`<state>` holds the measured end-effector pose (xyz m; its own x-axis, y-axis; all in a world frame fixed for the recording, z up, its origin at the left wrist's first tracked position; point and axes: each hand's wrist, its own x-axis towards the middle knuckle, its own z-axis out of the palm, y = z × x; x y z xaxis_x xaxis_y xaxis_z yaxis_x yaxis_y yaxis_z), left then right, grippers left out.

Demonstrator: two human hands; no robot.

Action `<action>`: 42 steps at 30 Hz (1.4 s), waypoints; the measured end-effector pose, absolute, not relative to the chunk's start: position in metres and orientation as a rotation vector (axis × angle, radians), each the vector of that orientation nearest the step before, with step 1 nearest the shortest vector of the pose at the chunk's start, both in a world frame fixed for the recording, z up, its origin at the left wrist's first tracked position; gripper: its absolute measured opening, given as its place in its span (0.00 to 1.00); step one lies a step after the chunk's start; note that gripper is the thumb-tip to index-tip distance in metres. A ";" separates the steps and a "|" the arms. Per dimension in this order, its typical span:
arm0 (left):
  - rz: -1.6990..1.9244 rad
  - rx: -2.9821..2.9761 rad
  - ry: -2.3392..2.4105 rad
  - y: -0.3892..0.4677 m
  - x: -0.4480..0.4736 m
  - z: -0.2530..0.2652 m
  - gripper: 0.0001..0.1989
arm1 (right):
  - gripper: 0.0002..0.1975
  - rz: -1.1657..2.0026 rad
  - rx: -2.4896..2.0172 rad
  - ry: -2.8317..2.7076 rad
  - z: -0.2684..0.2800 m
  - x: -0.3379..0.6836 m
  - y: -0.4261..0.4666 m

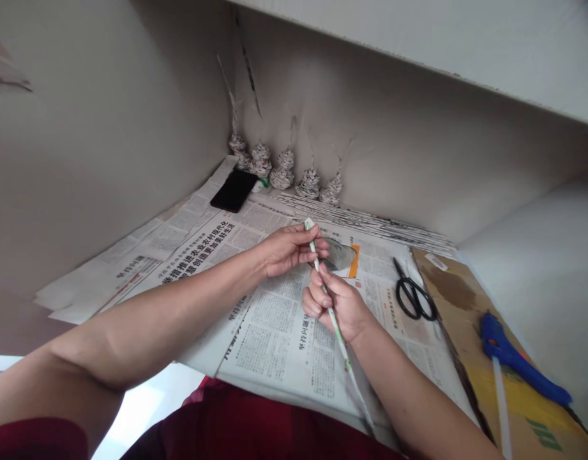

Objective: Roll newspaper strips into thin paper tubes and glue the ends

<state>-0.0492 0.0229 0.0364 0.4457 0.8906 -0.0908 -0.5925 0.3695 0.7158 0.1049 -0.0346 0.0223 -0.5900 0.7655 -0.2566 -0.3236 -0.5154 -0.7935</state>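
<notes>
A thin rolled paper tube (340, 340), white with green marks, slants across the middle of the head view. Near its flattened upper end, my left hand (291, 249) pinches it between thumb and fingers. Just below, my right hand (336, 297) has its fingers wrapped round the same tube. The tube's lower end runs down toward my lap beside my right forearm. Behind my hands lies a grey, rounded patch on a piece with an orange edge (354, 262), partly covered by my fingers.
Newspaper (274, 345) covers the table. Several woven paper gourd shapes (282, 171) stand along the back wall, near a black phone (234, 190) and a row of thin paper rolls (370, 223). At right are black scissors (412, 295), cardboard (459, 326) and a blue glue gun (518, 364).
</notes>
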 end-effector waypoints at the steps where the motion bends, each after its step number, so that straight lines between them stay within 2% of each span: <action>1: 1.005 0.668 0.504 0.022 -0.049 0.037 0.04 | 0.19 2.139 -0.779 -0.945 0.023 0.105 -0.036; 5: 0.997 0.695 0.443 0.019 -0.049 0.039 0.04 | 0.19 2.223 -0.707 -0.902 0.027 0.103 -0.040; 10: 0.980 0.742 0.448 0.018 -0.049 0.039 0.04 | 0.16 2.134 -0.795 -0.931 0.026 0.103 -0.039; 18: 0.968 0.761 0.347 0.017 -0.052 0.041 0.06 | 0.21 2.309 -0.663 -0.943 0.027 0.104 -0.043; 24: 1.057 0.680 0.378 0.027 -0.059 0.046 0.06 | 0.19 2.221 -0.806 -1.080 0.021 0.104 -0.040; 28: 1.227 0.612 0.549 0.044 -0.071 0.046 0.08 | 0.25 1.891 -1.082 -1.453 0.020 0.106 -0.038; 35: 1.449 0.508 0.799 0.063 -0.087 0.039 0.10 | 0.18 0.973 -1.355 -2.067 0.022 0.113 -0.039; 38: 1.492 0.461 0.844 0.067 -0.092 0.039 0.10 | 0.19 0.809 -1.389 -2.157 0.020 0.112 -0.037; 42: 1.520 0.407 0.873 0.070 -0.096 0.040 0.09 | 0.17 0.744 -1.455 -2.199 0.021 0.113 -0.040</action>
